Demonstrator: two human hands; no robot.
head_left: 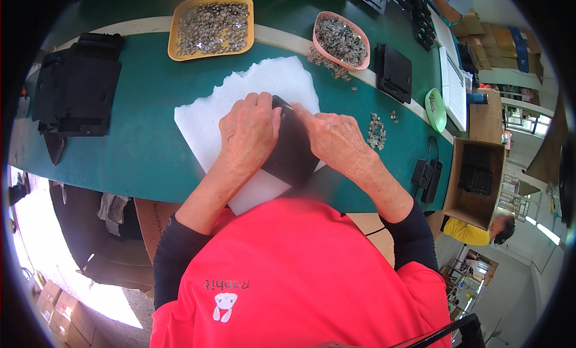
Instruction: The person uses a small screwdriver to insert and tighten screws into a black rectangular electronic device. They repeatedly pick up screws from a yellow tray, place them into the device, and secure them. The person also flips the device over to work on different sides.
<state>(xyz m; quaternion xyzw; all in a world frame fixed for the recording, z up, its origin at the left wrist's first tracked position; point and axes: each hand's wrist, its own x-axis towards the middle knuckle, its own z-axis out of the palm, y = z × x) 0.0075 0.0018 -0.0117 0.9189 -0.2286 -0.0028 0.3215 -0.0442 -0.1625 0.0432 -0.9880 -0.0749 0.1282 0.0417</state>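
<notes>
A black plastic panel (pixel 294 145) lies tilted over a torn-edged white foam sheet (pixel 273 78) in front of my chest. My left hand (pixel 249 129) is closed over the panel's left side, its fingers curled near the far corner. At that far end, the index finger of my right hand (pixel 339 138) presses on the edge, beside a small shiny spot too small to name. The other right fingers curl at the panel's right side, and their tips are hidden. Small metal clips (pixel 376 132) lie loose on the green table (pixel 150 150) to the right.
Far off stand a yellow tray (pixel 251 33) and a pink bowl (pixel 364 63), both filled with small shiny parts. Black panels are stacked at left (pixel 78 90) and right (pixel 394 73). A green bowl (pixel 438 117), black adapter (pixel 426 178) and cardboard box (pixel 477 204) stand rightward. Other people work nearby.
</notes>
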